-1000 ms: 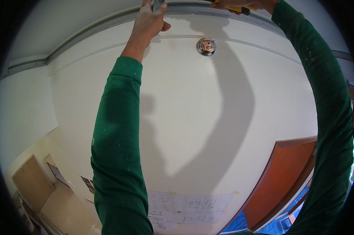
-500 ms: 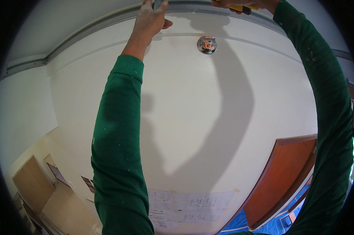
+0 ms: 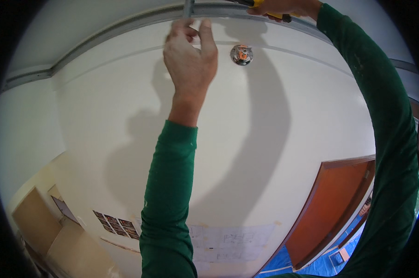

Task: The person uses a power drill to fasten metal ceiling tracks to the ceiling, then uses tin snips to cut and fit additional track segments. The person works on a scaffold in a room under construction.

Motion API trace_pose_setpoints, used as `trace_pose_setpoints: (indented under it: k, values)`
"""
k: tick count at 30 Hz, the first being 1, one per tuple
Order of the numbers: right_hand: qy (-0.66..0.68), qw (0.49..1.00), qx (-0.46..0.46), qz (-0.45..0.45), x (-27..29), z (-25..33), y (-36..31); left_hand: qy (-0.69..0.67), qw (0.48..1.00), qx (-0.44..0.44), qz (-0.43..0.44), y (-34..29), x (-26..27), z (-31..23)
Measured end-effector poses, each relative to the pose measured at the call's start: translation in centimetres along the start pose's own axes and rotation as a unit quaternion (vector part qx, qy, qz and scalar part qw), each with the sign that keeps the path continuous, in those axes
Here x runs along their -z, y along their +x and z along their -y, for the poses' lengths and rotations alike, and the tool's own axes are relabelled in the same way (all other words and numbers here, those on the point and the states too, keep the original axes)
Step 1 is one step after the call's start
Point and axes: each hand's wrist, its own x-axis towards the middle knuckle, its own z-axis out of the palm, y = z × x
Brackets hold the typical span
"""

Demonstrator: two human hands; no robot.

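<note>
My left hand is raised in front of the white wall, slightly blurred. Its thumb stands apart from the loosely curled fingers, and nothing shows between them. Just above the fingertips, a narrow grey metal strip comes down from the top edge. At the upper right, my right hand is closed around a yellow-and-black handled tool. The tool's dark front part points left along the grey metal channel, and its far end is cut off by the picture's top edge.
A round chrome fitting with an orange centre sits on the wall below the channel. Paper drawings are taped low, with a photo sheet to their left. A reddish-brown door stands at lower right above blue floor sheeting.
My left hand has let go of the grey metal strip and come down and to the right, its fingers parting. My right hand still holds the tool, whose dark front now shows more.
</note>
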Motion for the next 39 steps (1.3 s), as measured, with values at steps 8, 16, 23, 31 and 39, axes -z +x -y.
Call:
trace_pose_setpoints:
  k: [8,16,23,31,39]
  values:
    - [0.056,0.998,0.001,0.027,0.3,0.8,-0.9,-0.278,0.94,0.18,0.083,0.9,-2.7,1.1]
    - [0.077,0.996,-0.025,0.049,-0.5,1.0,-1.0,-0.4,0.841,0.287,0.223,4.6,-3.2,-2.9]
    - [0.077,0.996,-0.008,0.052,-1.3,1.4,-0.4,-0.433,0.809,0.36,0.169,7.1,-7.4,-3.1]
    - [0.022,1.0,-0.002,0.013,-0.1,0.0,0.2,-0.498,0.764,0.375,0.163,7.5,-9.5,-2.7]
    - [0.034,0.999,0.0,0.016,-0.8,-0.5,0.5,-0.49,0.77,0.357,0.199,7.1,-9.6,-2.0]
